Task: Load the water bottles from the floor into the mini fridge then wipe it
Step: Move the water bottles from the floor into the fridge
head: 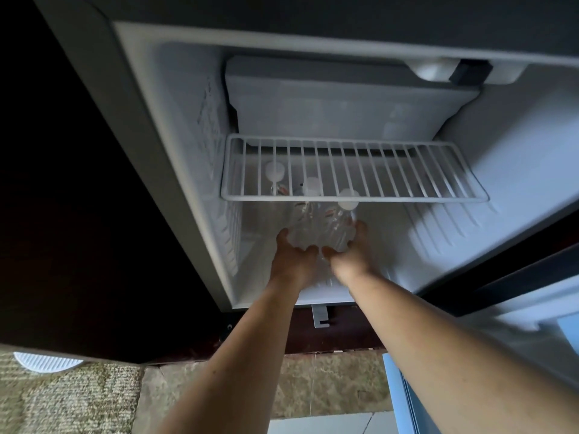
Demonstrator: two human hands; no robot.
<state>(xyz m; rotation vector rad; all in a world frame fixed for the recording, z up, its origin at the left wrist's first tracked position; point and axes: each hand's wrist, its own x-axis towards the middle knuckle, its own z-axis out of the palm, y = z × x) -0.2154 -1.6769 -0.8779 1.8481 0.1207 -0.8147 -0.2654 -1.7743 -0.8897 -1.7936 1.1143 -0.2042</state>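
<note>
The mini fridge stands open, white inside. Both my arms reach into its lower compartment. My left hand grips a clear water bottle with a white cap, and my right hand grips a second clear bottle right beside it. Both bottles stand upright on the fridge floor, touching each other, their caps just under the front edge of the wire shelf. A third white-capped bottle stands further back on the left, seen through the shelf bars.
A closed freezer box sits at the top of the fridge. The open fridge door hangs at the right. Dark cabinet wood flanks the left side. A beige rug and tiled floor lie below.
</note>
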